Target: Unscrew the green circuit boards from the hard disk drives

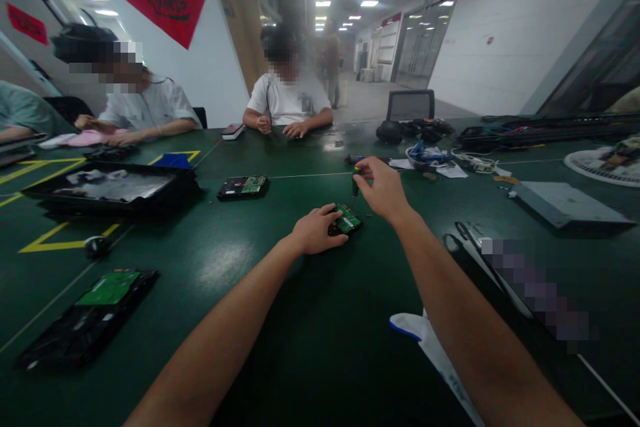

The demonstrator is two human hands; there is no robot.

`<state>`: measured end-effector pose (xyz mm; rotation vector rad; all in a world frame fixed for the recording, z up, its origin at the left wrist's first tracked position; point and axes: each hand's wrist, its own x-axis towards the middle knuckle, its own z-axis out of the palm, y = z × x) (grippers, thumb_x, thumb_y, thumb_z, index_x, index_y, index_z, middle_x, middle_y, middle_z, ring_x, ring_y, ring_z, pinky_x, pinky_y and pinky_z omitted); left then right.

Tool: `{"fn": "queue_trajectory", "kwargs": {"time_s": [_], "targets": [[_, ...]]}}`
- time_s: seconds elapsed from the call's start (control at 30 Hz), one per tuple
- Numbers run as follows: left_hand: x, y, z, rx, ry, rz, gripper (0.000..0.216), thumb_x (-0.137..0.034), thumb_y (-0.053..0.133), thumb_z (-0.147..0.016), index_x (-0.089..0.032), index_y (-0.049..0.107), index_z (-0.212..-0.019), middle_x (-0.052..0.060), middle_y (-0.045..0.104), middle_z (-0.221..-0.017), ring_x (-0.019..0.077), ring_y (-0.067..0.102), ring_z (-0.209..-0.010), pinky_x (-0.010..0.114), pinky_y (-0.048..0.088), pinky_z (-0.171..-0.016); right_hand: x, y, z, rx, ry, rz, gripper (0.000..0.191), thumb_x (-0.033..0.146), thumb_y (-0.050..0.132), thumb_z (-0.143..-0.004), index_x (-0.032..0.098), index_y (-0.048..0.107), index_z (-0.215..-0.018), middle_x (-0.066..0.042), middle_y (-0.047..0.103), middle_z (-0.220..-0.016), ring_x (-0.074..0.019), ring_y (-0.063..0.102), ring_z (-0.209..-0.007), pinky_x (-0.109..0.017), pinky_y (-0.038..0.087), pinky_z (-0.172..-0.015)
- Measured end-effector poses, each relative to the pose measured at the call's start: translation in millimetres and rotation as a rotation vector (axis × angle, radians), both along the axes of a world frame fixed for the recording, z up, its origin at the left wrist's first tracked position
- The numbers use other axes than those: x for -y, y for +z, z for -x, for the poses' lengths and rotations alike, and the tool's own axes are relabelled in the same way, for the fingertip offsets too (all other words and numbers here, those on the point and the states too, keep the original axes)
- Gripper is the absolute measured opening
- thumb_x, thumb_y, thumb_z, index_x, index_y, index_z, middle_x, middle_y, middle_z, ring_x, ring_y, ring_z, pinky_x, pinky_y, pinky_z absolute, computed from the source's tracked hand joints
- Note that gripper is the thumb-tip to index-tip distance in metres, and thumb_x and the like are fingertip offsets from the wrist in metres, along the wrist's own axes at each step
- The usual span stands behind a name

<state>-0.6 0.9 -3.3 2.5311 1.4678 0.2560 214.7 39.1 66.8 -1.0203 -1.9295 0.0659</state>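
Note:
Near the middle of the green table, a hard drive [349,219] lies with its green circuit board facing up. My left hand [320,230] grips it from the left side, thumb at the near edge and fingers over the far edge. Between the fingertips of my right hand [381,187] a small dark screwdriver [355,182] with a yellowish top is held upright. Its shaft points down by the drive's far right corner; whether the tip touches the drive I cannot tell. Small bits, perhaps screws [369,215], lie just right of the drive.
Another hard drive [243,187] lies left of centre, and a black device with a green board [93,310] at near left. A black tray [173,180] sits behind it. At right are a metal box [570,203] and a white glove [435,347]. Co-workers sit across the table.

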Motion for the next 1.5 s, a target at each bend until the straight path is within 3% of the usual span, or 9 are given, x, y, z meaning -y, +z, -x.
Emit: {"fn": "queue_trajectory", "kwargs": {"time_s": [0.7,1.0,1.17,1.37,1.5], "targets": [[0.2,2.7,0.0,0.004,-0.004,0.019,0.086,-0.075,0.056,-0.085,-0.026,0.047,-0.155,0.008,0.034,-0.168,0.0374,0.044,-0.146,0.048,0.040,-0.119,0.4,1.3,-1.2,-0.016,-0.002,0.013,0.014,0.023,0.063,-0.089,0.021,0.061,-0.103,-0.011,0.068,-0.105,-0.0256,0.067,-0.091,-0.045,0.057,-0.085],[-0.7,-0.5,0.3,0.006,-0.001,0.007,0.086,-0.075,0.056,-0.085,-0.025,0.048,-0.154,0.008,0.035,-0.167,0.0362,0.043,-0.147,0.046,0.039,-0.119,-1.8,2.4,-7.7,0.043,0.072,0.051,0.021,0.018,0.064,-0.088,0.022,0.063,-0.109,-0.009,0.070,-0.107,-0.0256,0.069,-0.095,-0.045,0.058,-0.089],[0.0,0.5,-0.2,0.002,0.003,0.012,0.086,-0.075,0.055,-0.085,-0.026,0.048,-0.154,0.007,0.035,-0.168,0.0354,0.044,-0.147,0.046,0.039,-0.119,-2.2,1.7,-6.2,-0.008,0.039,0.054,0.019,0.024,0.068,-0.087,0.022,0.062,-0.105,-0.010,0.068,-0.108,-0.0263,0.068,-0.097,-0.045,0.059,-0.087],[0.7,2.5,-0.9,0.004,0.006,0.021,0.085,-0.075,0.056,-0.085,-0.026,0.047,-0.155,0.007,0.035,-0.167,0.0365,0.044,-0.146,0.047,0.039,-0.119,1.0,1.9,-3.7,0.007,0.137,0.092,0.020,0.022,0.062,-0.092,0.023,0.064,-0.112,-0.009,0.071,-0.113,-0.0251,0.068,-0.100,-0.044,0.058,-0.091],[2.1,3.7,-1.8,0.009,0.012,0.027,0.085,-0.075,0.056,-0.085,-0.026,0.049,-0.154,0.007,0.035,-0.167,0.0369,0.044,-0.146,0.047,0.039,-0.119,0.5,1.9,-5.6,0.042,0.065,0.038,0.018,0.021,0.066,-0.088,0.023,0.063,-0.106,-0.009,0.068,-0.109,-0.0255,0.065,-0.099,-0.045,0.056,-0.092]]}}
